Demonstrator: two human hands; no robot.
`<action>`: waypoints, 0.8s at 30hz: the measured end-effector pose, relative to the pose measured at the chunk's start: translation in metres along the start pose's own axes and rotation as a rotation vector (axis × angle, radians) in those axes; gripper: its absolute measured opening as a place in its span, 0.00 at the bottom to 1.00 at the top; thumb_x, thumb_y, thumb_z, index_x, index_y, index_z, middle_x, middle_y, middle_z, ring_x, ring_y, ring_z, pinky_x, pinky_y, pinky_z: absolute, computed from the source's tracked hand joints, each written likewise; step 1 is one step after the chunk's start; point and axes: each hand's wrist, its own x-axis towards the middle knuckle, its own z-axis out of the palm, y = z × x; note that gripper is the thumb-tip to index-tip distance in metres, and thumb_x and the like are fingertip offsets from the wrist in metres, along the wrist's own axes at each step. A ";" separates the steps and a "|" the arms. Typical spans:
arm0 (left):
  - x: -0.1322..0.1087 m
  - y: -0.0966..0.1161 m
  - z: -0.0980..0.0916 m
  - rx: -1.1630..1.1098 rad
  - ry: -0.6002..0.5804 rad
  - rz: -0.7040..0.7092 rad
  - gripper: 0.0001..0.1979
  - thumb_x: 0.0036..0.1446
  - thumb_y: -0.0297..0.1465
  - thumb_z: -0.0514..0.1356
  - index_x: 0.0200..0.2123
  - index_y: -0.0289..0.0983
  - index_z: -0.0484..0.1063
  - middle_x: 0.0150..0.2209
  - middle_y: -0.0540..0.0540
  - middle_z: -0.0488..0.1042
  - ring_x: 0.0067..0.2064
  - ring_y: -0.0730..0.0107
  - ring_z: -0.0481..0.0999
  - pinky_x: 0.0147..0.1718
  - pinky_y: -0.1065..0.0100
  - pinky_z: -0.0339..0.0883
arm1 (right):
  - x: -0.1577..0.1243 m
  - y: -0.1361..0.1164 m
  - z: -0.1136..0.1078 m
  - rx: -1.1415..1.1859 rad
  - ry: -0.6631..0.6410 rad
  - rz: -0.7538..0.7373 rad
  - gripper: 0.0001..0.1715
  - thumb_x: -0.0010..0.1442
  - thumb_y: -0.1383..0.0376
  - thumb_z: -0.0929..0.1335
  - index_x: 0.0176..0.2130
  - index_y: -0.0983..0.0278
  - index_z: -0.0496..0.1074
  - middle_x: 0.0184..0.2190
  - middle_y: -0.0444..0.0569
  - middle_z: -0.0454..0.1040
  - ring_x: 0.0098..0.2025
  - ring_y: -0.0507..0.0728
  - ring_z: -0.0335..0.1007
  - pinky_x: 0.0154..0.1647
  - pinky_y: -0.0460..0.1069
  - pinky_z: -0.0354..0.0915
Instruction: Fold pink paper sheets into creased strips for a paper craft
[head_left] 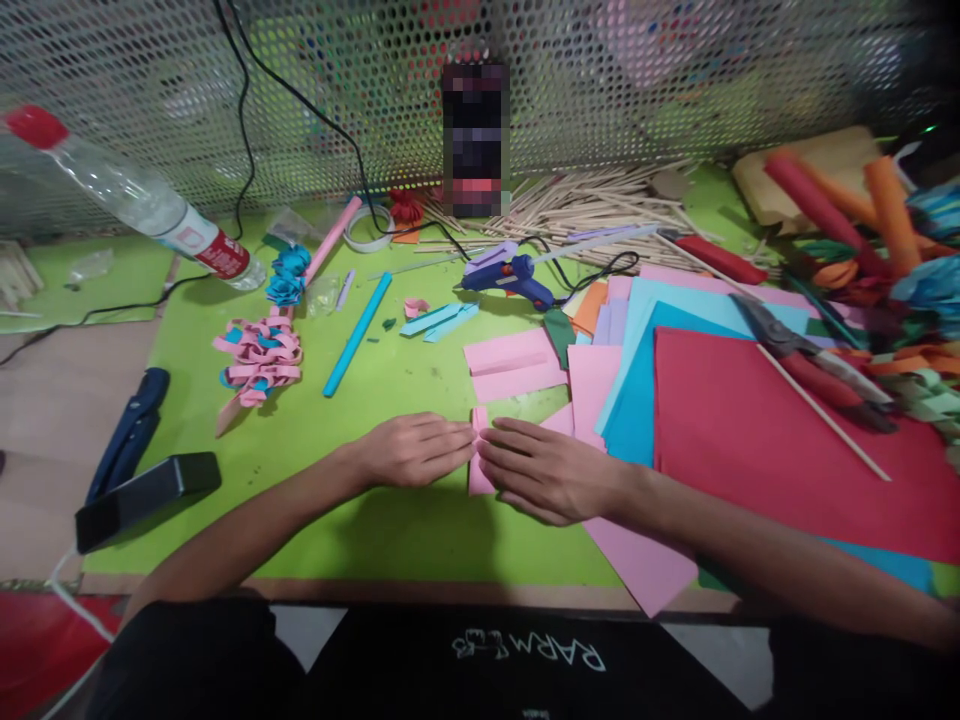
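A narrow, folded pink paper strip lies on the green table surface between my two hands. My left hand reaches it from the left, fingers stretched out and fingertips on its edge. From the right, my right hand lies flat with fingers extended, their tips touching the same strip. Both thumbs are mostly hidden. Just beyond the hands is a creased pink paper sheet. More pink paper sticks out under my right forearm.
Stacked coloured sheets with red paper on top lie right, bearing pliers. Farther back are a blue glue gun and wooden sticks. Left are a plastic bottle, a pink paper-loop piece, a stapler and a black box.
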 end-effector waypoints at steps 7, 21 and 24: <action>0.001 0.011 0.008 0.013 -0.009 -0.124 0.10 0.63 0.26 0.61 0.47 0.33 0.74 0.49 0.41 0.79 0.51 0.64 0.79 0.47 0.66 0.76 | -0.001 0.001 0.003 -0.009 0.017 -0.001 0.21 0.68 0.62 0.64 0.54 0.74 0.71 0.54 0.60 0.73 0.61 0.64 0.66 0.67 0.61 0.61; 0.012 0.029 0.017 0.001 0.040 -0.387 0.09 0.63 0.34 0.63 0.42 0.34 0.76 0.45 0.43 0.80 0.47 0.64 0.80 0.45 0.65 0.75 | 0.002 0.003 -0.002 0.034 0.039 0.039 0.13 0.65 0.65 0.67 0.47 0.71 0.74 0.53 0.64 0.72 0.64 0.68 0.63 0.66 0.64 0.60; 0.011 0.030 0.017 0.009 0.028 -0.401 0.07 0.62 0.33 0.63 0.40 0.35 0.76 0.45 0.43 0.80 0.48 0.62 0.80 0.44 0.65 0.75 | -0.001 0.005 0.001 0.028 0.065 0.034 0.16 0.65 0.66 0.66 0.50 0.73 0.72 0.54 0.64 0.72 0.64 0.67 0.62 0.66 0.65 0.60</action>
